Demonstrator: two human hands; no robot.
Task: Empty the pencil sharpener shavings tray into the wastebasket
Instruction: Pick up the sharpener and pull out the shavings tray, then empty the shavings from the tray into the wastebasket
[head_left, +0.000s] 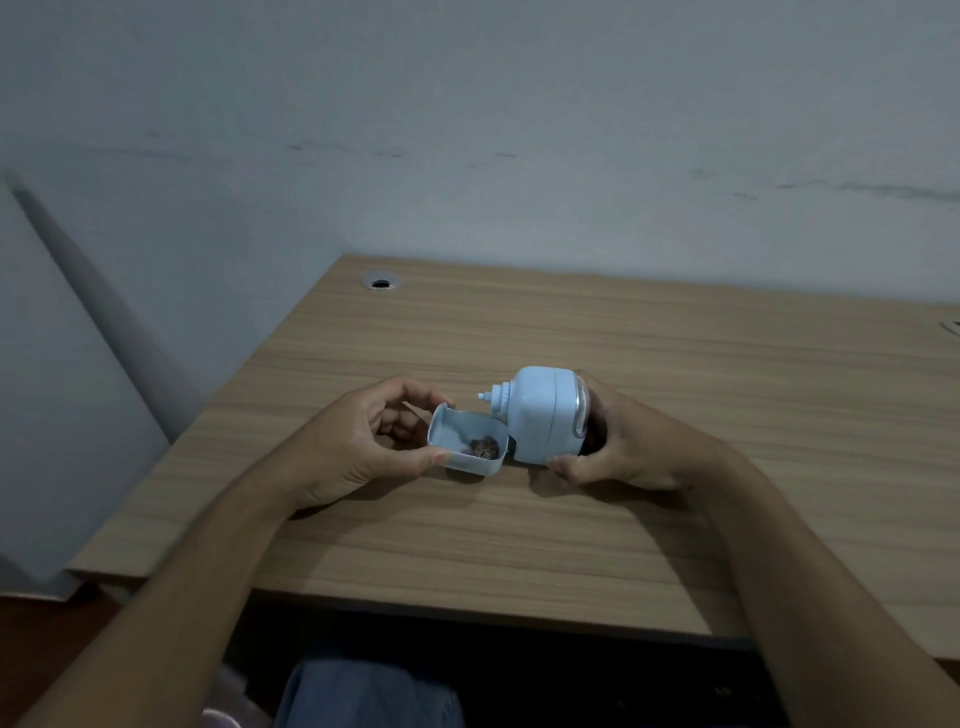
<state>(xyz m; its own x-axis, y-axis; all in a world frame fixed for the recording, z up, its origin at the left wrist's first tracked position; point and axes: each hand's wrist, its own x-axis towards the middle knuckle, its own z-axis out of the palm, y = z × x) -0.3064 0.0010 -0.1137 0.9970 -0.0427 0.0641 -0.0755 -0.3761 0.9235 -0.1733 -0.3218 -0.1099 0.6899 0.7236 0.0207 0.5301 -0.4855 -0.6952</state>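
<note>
A pale blue pencil sharpener (540, 410) is tilted on its side just above the wooden desk (571, 545), and my right hand (618, 447) grips its right end. Its small pale blue shavings tray (457, 431) is out of the body, just left of it, pinched between the thumb and fingers of my left hand (363, 441). A dark clump of shavings (485, 448) lies in the tray's right corner. No wastebasket is in view.
A round cable hole (381, 282) sits near the desk's far left corner. A pale wall stands behind the desk, and a white panel (62, 415) leans at the left. Blue-clad knees show below the desk's front edge.
</note>
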